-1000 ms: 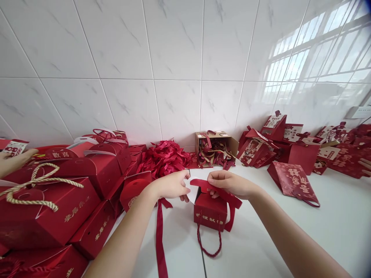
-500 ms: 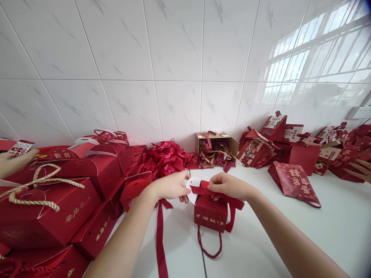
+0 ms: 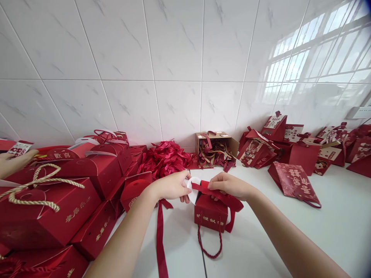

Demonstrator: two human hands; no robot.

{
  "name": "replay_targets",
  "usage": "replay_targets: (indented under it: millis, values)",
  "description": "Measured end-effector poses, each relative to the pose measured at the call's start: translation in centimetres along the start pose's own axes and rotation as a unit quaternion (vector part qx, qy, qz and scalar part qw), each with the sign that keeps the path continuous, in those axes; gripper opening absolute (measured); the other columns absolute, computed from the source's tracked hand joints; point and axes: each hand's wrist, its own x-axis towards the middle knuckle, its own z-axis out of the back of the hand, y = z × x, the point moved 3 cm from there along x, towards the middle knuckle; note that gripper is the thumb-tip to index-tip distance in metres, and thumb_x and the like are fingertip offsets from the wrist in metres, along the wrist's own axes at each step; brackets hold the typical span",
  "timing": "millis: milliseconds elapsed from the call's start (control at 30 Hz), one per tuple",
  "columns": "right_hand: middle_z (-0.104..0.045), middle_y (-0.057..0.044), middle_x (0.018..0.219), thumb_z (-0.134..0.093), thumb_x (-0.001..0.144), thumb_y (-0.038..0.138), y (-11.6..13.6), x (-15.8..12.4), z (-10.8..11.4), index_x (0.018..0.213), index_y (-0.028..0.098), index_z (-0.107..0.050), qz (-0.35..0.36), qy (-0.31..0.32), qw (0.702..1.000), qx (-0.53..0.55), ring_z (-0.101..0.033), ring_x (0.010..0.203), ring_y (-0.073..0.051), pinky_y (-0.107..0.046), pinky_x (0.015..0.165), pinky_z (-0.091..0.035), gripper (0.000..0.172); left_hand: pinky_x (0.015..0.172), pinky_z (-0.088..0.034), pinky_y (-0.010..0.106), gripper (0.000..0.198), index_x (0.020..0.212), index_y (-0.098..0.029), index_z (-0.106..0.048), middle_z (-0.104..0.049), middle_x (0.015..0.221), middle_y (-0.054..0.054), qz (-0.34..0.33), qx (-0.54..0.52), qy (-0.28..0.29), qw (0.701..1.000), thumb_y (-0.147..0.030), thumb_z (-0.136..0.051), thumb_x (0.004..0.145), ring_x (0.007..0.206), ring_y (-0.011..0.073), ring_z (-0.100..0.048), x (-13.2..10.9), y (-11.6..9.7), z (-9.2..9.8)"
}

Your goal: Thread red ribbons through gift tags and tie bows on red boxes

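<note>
A small red gift box [image 3: 211, 213] with gold characters stands on the white table in front of me. Its twisted red cord handle [image 3: 210, 256] hangs down the near side onto the table. My left hand [image 3: 174, 187] is closed on the box's round flap [image 3: 193, 188], whose white inner side shows. My right hand [image 3: 227, 185] pinches a flat red ribbon [image 3: 233, 202] above the box. A stretch of ribbon runs from these fingers to the flap. Another length of red ribbon [image 3: 161, 243] trails down the table below my left wrist.
Larger red boxes [image 3: 49, 208] are stacked at the left, one with a gold rope. Behind lie a heap of red ribbons [image 3: 166, 158] and an open carton [image 3: 232, 144] of straps. Red bags [image 3: 294, 181] stand at the right. Another person's hand [image 3: 17, 160] holds a card at far left.
My right hand has barely moved, and the ribbon in it now slopes and bends more. At the far right, another person's hand and the red bag beside it have left the view.
</note>
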Motion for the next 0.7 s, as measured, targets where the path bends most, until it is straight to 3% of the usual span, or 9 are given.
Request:
replay_targets:
  millis: [133, 433, 600, 700]
  values:
    - [-0.061, 0.0, 0.057, -0.059, 0.08, 0.032, 0.04, -0.1, -0.05, 0.062, 0.016, -0.061, -0.001, 0.007, 1.0, 0.01, -0.05, 0.051, -0.01, -0.022, 0.05, -0.036, 0.025, 0.068, -0.052, 0.029, 0.035, 0.117, -0.018, -0.044, -0.074, 0.08, 0.006, 0.0, 0.002, -0.003, 1.0, -0.025, -0.054, 0.084, 0.083, 0.0213, -0.072, -0.09, -0.12, -0.02]
    - [-0.06, 0.0, 0.063, -0.064, 0.082, 0.044, 0.13, 0.08, -0.39, 0.063, 0.018, -0.054, -0.006, -0.027, 1.0, 0.016, -0.059, 0.059, -0.012, -0.026, 0.064, -0.05, 0.034, 0.068, -0.052, 0.029, 0.047, 0.128, -0.017, -0.041, -0.073, 0.08, 0.004, -0.004, -0.009, -0.009, 1.0, -0.027, -0.055, 0.084, 0.084, 0.0207, -0.071, -0.03, -0.08, -0.1]
    - [-0.056, 0.002, 0.064, -0.062, 0.084, 0.05, 0.4, -0.18, -0.65, 0.064, 0.018, -0.05, 0.009, -0.027, 1.0, -0.001, -0.058, 0.059, -0.011, -0.024, 0.062, -0.048, 0.039, 0.069, -0.051, 0.029, 0.044, 0.123, -0.016, -0.045, -0.072, 0.077, 0.003, -0.019, -0.023, -0.005, 1.0, -0.032, -0.057, 0.084, 0.078, 0.0192, -0.07, -0.02, -0.33, -0.12]
    - [-0.052, 0.003, 0.06, -0.061, 0.083, 0.054, 0.49, -0.22, -0.81, 0.063, 0.019, -0.046, 0.023, -0.03, 0.999, -0.022, -0.052, 0.055, -0.009, -0.022, 0.054, -0.041, 0.044, 0.067, -0.051, 0.027, 0.042, 0.119, -0.018, -0.051, -0.072, 0.086, 0.005, -0.029, -0.034, -0.02, 0.999, -0.043, -0.056, 0.085, 0.078, 0.0176, -0.069, -0.01, -0.45, 0.01]
